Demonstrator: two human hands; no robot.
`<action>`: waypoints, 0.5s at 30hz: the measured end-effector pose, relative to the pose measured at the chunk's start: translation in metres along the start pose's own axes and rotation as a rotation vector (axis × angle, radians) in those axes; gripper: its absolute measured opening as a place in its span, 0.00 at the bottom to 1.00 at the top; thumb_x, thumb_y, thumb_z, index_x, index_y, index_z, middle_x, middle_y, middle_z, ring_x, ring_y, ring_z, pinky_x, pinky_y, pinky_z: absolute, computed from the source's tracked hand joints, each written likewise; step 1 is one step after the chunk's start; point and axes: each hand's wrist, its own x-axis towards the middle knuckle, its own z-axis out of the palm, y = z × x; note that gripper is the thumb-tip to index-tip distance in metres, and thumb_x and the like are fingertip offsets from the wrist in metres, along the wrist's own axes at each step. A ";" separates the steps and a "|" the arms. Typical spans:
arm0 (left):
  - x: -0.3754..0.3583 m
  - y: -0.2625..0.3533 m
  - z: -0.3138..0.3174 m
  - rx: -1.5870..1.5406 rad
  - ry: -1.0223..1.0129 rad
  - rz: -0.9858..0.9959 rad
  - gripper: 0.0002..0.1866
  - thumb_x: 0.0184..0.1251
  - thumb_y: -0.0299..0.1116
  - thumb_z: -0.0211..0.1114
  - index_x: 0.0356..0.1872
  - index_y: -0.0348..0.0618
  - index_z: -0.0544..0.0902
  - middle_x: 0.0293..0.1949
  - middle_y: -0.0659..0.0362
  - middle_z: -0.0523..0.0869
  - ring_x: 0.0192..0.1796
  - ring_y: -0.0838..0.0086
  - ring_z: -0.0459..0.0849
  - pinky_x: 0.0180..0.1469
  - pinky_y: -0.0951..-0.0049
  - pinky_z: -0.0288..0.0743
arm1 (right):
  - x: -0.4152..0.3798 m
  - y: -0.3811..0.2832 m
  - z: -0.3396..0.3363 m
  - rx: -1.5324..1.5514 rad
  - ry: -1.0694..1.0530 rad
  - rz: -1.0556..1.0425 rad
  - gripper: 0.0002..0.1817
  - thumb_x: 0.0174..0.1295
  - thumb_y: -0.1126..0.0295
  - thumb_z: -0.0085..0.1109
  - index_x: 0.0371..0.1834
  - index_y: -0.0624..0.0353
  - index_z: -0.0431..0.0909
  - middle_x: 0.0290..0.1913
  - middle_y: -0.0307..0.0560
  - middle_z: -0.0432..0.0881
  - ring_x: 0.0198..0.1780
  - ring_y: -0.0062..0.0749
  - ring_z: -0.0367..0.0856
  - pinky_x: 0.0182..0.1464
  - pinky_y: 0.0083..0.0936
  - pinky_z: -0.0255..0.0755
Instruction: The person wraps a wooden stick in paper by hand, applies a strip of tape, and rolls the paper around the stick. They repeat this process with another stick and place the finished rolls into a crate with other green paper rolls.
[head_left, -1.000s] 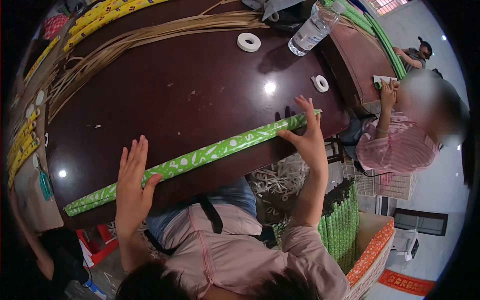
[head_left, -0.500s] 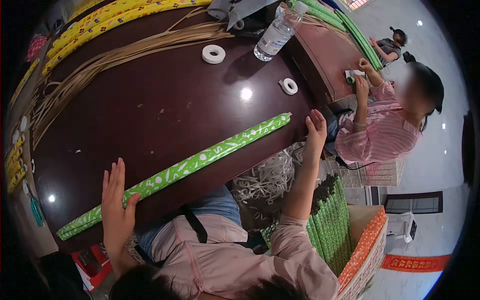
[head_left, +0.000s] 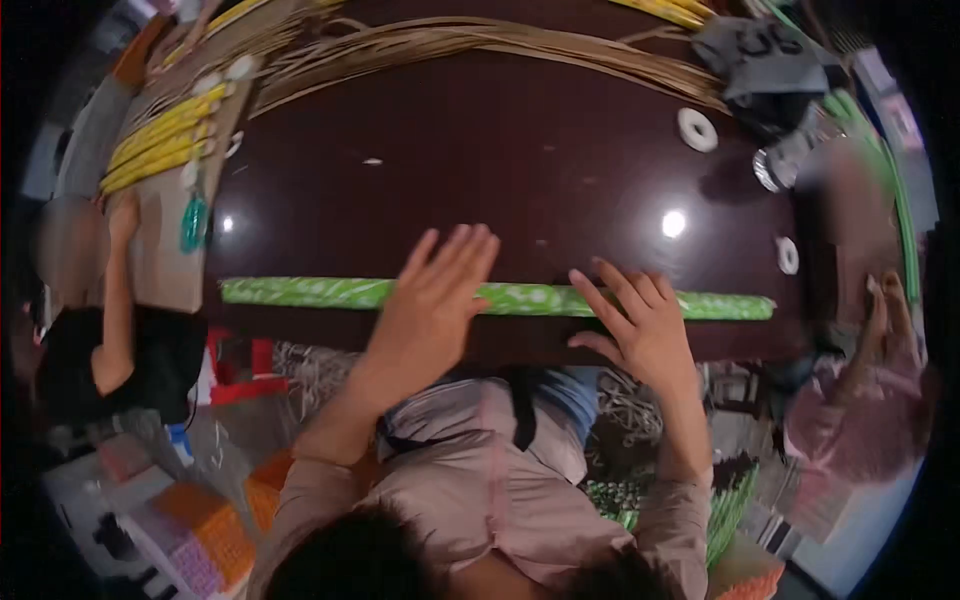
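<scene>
A long thin green roll of printed wrapping paper (head_left: 330, 292) with white patterns lies along the front of the dark table (head_left: 480, 190). My left hand (head_left: 425, 315) is flat over its middle, fingers stretched toward the far side and slightly blurred. Further right, my right hand (head_left: 645, 330) reaches over the same roll with its fingers spread and thumb apart. Both palms face down, and neither hand's fingers wrap around the roll. Parts of the roll are hidden beneath the hands.
Thin brown strips (head_left: 480, 40) run along the table's back. White tape rolls (head_left: 697, 130) and a plastic bottle (head_left: 790, 160) stand at right. Yellow rolls (head_left: 165, 140) and a teal-handled tool (head_left: 194, 222) lie left. People sit at both sides; shredded paper (head_left: 630, 405) is below the table.
The view has turned, so the roll now runs level across it. My left hand has moved to the roll's middle; my right hand has come from beyond its right end to over it.
</scene>
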 end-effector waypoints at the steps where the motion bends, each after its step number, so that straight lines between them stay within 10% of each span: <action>1: -0.002 0.001 0.003 0.015 -0.010 0.018 0.27 0.69 0.24 0.56 0.70 0.34 0.68 0.68 0.44 0.73 0.72 0.53 0.69 0.76 0.50 0.54 | 0.011 -0.008 0.010 0.015 -0.029 -0.061 0.41 0.51 0.51 0.69 0.70 0.53 0.71 0.58 0.45 0.77 0.50 0.37 0.75 0.53 0.34 0.70; 6: -0.018 -0.003 0.015 0.103 0.149 0.080 0.25 0.67 0.33 0.64 0.63 0.34 0.75 0.59 0.49 0.82 0.64 0.58 0.78 0.67 0.57 0.70 | 0.032 -0.014 0.024 -0.054 -0.038 -0.155 0.35 0.52 0.63 0.70 0.66 0.57 0.73 0.42 0.42 0.78 0.39 0.33 0.75 0.41 0.31 0.70; 15: -0.051 -0.045 -0.017 0.101 0.020 0.142 0.30 0.60 0.31 0.71 0.65 0.37 0.75 0.59 0.51 0.82 0.62 0.59 0.79 0.64 0.57 0.73 | -0.007 0.008 0.004 -0.169 -0.011 -0.140 0.34 0.52 0.63 0.70 0.65 0.56 0.75 0.44 0.40 0.77 0.45 0.32 0.74 0.45 0.31 0.69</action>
